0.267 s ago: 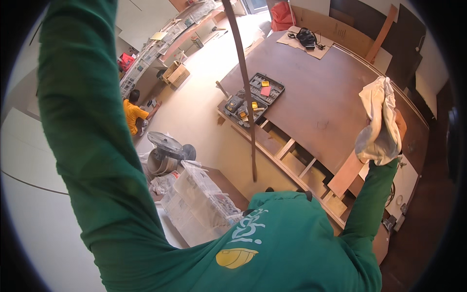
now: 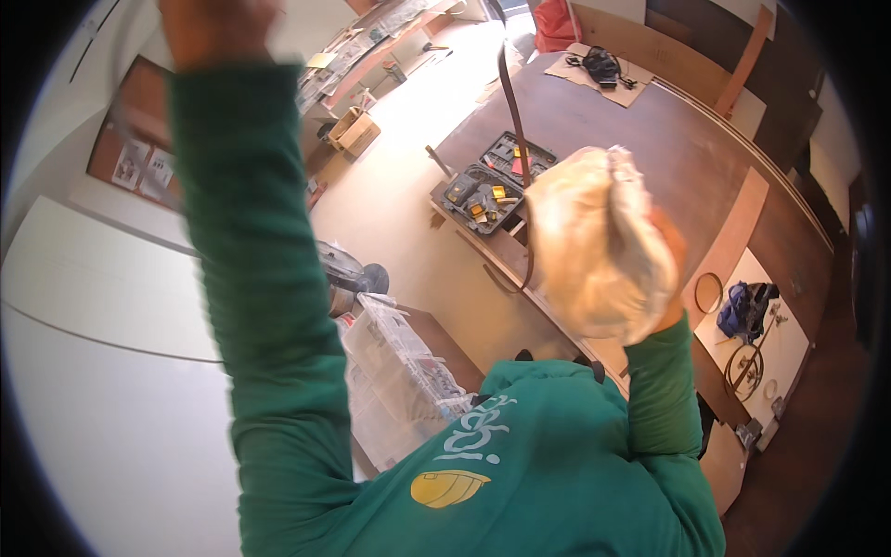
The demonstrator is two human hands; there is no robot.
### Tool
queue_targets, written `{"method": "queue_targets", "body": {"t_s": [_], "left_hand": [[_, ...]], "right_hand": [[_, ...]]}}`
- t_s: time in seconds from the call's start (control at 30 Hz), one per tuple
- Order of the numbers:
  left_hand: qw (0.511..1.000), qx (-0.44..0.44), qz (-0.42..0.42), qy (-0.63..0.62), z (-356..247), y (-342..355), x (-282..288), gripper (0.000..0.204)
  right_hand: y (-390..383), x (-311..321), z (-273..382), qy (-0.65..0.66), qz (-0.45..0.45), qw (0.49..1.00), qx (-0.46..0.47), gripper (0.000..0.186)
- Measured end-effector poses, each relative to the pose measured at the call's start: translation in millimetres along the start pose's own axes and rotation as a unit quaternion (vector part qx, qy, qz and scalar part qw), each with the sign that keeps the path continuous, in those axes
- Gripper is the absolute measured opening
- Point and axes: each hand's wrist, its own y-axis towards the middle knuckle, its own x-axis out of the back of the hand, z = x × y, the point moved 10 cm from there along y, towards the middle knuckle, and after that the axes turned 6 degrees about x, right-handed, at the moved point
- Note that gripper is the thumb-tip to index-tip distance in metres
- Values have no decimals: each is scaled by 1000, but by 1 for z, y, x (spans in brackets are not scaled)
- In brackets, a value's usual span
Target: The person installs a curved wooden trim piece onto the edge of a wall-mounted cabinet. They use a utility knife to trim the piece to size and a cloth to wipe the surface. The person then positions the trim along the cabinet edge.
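Brown tabletop (image 2: 603, 130) flanks pale floor (image 2: 399, 195) — right hand (image 2: 674, 246) clasps cloth (image 2: 580, 251), left hand (image 2: 223, 30) too blurred to judge.

A brown table (image 2: 640, 148) carries an open tool case (image 2: 484, 178), a cardboard sheet (image 2: 620, 95) and a plank (image 2: 740, 221).

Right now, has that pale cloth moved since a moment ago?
Yes: the pale cloth has shifted left in the view, now appearing much closer to the open tool case.

A creased cream cloth (image 2: 585, 255) being held up, bunched, its folds being blurred, a long thin brown strip (image 2: 510, 93) being suspended just beside it, apparently being curled at its lower end.
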Motion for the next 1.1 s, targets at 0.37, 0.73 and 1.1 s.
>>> {"method": "queue_targets", "body": {"t_s": [0.37,0.73,1.1], "left_hand": [[945,257,-140,149,154,-402,80,27],[873,413,132,221,52,-525,55,80],[863,262,67,426,98,-570,135,64]], "right_hand": [[14,50,-165,23,-100,959,-263,30],[59,110,-189,-104,-77,943,-305,27],[40,59,-205,-54,41,941,-332,39]]}}
